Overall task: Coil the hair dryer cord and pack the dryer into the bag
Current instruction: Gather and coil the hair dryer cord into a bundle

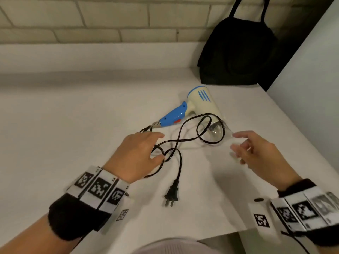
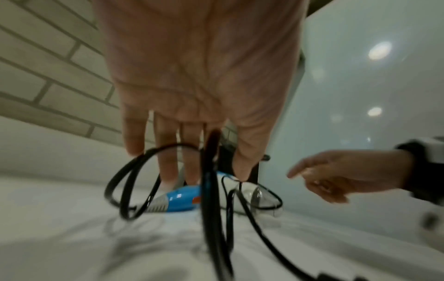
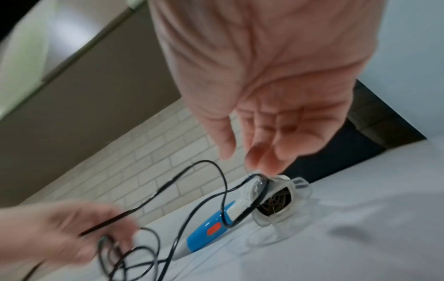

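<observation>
A cream and blue hair dryer (image 1: 195,105) lies on the white table (image 1: 73,116), its clear nozzle (image 1: 219,130) towards me. Its black cord (image 1: 185,138) sprawls in loose loops in front of it, and the plug (image 1: 171,194) lies flat nearer me. My left hand (image 1: 158,146) hovers over the cord just before the handle with straight fingers (image 2: 165,167), and cord loops (image 2: 129,180) hang across them. My right hand (image 1: 236,142) is open beside the nozzle, its fingertips (image 3: 259,163) just above a cord loop lying on the nozzle (image 3: 276,201). The black bag (image 1: 236,52) stands at the back right.
A brick wall (image 1: 91,19) runs along the back behind a raised ledge. A pale panel (image 1: 311,79) closes off the right side next to the bag. The table's front edge (image 1: 220,235) is close to my body.
</observation>
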### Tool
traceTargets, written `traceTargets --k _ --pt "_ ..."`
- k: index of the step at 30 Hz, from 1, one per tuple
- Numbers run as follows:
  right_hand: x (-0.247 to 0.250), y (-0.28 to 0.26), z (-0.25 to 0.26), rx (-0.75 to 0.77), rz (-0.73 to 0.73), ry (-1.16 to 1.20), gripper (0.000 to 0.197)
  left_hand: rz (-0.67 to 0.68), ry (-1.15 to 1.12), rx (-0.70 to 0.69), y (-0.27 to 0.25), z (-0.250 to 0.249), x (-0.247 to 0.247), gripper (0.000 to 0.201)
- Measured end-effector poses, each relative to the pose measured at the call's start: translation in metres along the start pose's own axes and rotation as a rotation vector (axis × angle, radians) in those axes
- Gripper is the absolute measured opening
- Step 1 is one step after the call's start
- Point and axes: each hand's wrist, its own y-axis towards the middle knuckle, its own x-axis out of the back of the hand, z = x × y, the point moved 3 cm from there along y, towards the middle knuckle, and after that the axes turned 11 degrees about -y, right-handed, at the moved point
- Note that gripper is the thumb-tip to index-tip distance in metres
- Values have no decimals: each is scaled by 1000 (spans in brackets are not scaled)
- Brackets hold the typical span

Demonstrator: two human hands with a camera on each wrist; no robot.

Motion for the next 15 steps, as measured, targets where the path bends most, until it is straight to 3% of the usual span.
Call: traceTargets --k 2,5,11,13,15 --pt "-1 29 1 -54 -61 -76 36 62 6 56 3 6 -6 29" --pt "-15 60 2 -121 26 -252 49 66 -103 87 1 15 -5 21" --pt "-13 79 14 -4 93 -508 13 -71 -426 186 -4 37 7 13" --pt "-8 83 12 4 122 -295 8 -119 -504 193 -6 44 10 11" --pt "11 88 9 -84 5 211 9 -192 -584 208 -6 50 16 10"
